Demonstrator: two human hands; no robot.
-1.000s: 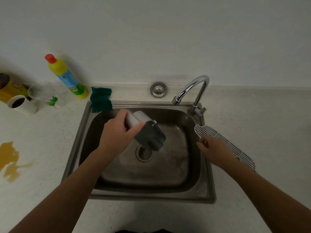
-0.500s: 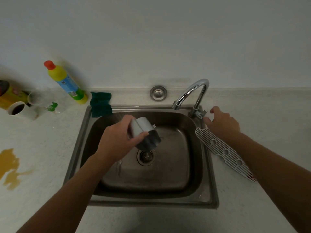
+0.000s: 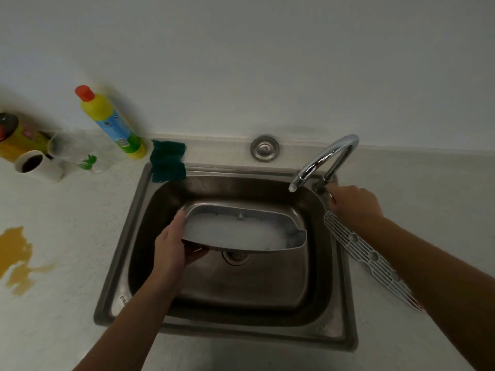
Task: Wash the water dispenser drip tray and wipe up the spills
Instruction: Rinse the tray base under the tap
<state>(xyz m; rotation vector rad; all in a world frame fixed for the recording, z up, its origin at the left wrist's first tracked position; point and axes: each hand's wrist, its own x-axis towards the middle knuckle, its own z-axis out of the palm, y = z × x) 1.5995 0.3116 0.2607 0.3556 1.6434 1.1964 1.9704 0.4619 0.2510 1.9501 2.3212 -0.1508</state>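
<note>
My left hand grips the left end of the grey drip tray, held level over the steel sink with its hollow side up. My right hand is at the base of the chrome tap, fingers curled round the tap handle. The white slotted grille of the tray lies on the counter at the sink's right rim, partly under my right forearm. A brown spill spreads on the counter at the far left. A green cloth hangs over the sink's back left corner.
A yellow detergent bottle with a red cap leans by the wall. Left of it are a clear glass, a white mug with dark liquid and a yellow can. A round steel cap sits behind the sink.
The drip tray turned from end-on and tilted to level with its hollow side up. My right hand left the grille and moved up to the tap handle.
</note>
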